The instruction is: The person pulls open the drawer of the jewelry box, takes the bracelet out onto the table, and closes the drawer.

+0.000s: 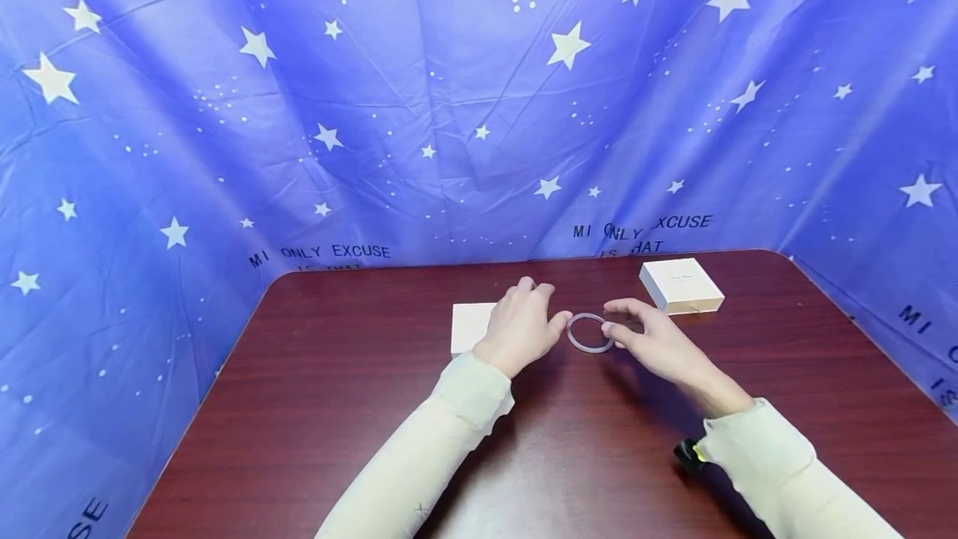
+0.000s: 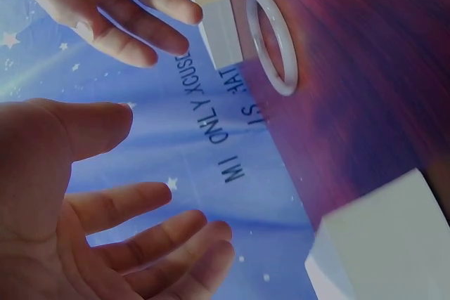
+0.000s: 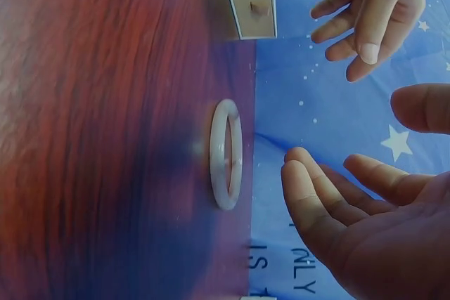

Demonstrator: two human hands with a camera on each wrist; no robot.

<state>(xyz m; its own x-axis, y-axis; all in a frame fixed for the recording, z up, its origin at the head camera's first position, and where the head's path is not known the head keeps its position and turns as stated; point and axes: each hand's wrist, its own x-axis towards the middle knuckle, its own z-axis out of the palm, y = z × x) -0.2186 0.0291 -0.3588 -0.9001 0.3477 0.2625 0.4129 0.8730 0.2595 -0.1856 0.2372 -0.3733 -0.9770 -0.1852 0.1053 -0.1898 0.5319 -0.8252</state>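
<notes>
The bangle (image 3: 219,154) lies towards the tabletop's (image 1: 337,373) far edge, between left hand (image 1: 522,324) and right hand (image 1: 666,345) — fingers (image 2: 140,205) apart, gripping nothing. Likely stiff, smooth, brittle — best pinched across its outer rim.

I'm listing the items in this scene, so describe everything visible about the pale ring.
The pale ring is a closed, whitish-grey hoop with a smooth, rounded band. Its glossy surface could be stone, glass or plastic; I cannot tell which. It lies flat on the reddish-brown table, between the left white box and the right white box, the latter set farther back. The left hand and right hand are close by, but neither touches it.
</notes>
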